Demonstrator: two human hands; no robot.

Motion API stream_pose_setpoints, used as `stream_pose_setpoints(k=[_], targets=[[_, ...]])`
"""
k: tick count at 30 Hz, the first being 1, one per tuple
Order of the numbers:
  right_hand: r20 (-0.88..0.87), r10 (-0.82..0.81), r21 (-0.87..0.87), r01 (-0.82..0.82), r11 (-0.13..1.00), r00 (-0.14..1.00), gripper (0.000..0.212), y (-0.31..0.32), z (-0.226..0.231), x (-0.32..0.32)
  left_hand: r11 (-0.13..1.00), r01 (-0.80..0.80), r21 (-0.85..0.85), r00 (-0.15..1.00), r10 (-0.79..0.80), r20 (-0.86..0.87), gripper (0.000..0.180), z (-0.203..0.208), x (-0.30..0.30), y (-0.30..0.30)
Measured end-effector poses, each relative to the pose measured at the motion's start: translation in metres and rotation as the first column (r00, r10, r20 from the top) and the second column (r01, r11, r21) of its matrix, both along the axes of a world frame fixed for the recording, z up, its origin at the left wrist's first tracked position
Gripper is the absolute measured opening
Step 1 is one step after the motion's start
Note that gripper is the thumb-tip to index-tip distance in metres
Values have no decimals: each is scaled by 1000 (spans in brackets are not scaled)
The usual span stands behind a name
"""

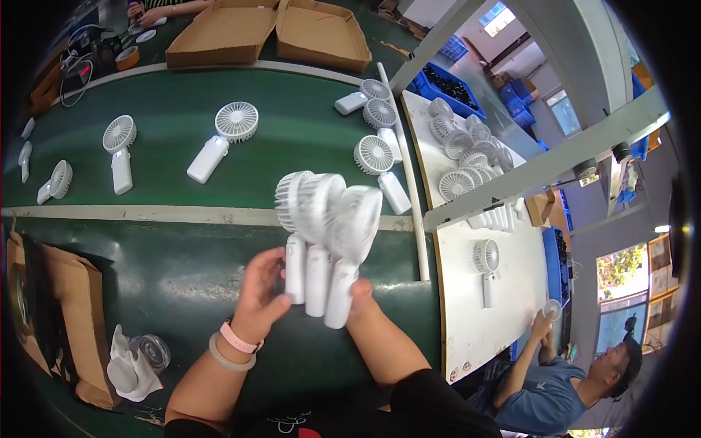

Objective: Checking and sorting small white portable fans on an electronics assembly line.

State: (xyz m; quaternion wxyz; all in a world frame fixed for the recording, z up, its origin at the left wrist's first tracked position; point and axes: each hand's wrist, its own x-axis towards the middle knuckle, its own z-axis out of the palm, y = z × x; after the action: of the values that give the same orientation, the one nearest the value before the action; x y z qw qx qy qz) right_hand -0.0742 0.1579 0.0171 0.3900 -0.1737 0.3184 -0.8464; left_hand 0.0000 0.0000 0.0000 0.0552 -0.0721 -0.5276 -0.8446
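Three white handheld fans (pixel 316 274) stand side by side above the near bench, their heads blurred by motion. My right hand (pixel 360 296) is closed on their handles from the right; most of its fingers are hidden behind them. My left hand (pixel 259 292), with a pink band and a pale bangle at the wrist, is beside the leftmost handle. Its thumb and fingers are apart, the fingertips close to that handle; I cannot tell whether they touch it.
Several white fans, such as this one (pixel 237 123), lie on the green belt (pixel 175 95). More fill the white table (pixel 467 314) at right, where a co-worker (pixel 548 387) holds one. A white post (pixel 405 175) divides belt and table. Cardboard boxes (pixel 219 33) stand beyond; another carton (pixel 77 314) sits left.
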Motion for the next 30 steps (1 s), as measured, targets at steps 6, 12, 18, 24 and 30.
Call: stream_pose_setpoints(k=[6,12,18,24,30], targets=[[171,57,-212,-19,977,984,95,-2,2,2,974,59,219,989,-87,119,70,12,0,11],[135,70,-224,-39,974,988,94,-2,1,1,956,90,279,986,-125,108,78,10,1,10],[195,110,-268,-55,962,975,96,-2,0,2,970,89,228,988,-116,106,85,10,1,10],[234,158,-245,-99,964,959,99,-1,-3,1,969,77,233,987,-108,122,86,5,3,6],[218,148,-195,-105,975,965,88,9,10,0,971,118,209,991,-130,44,72,0,1,15]])
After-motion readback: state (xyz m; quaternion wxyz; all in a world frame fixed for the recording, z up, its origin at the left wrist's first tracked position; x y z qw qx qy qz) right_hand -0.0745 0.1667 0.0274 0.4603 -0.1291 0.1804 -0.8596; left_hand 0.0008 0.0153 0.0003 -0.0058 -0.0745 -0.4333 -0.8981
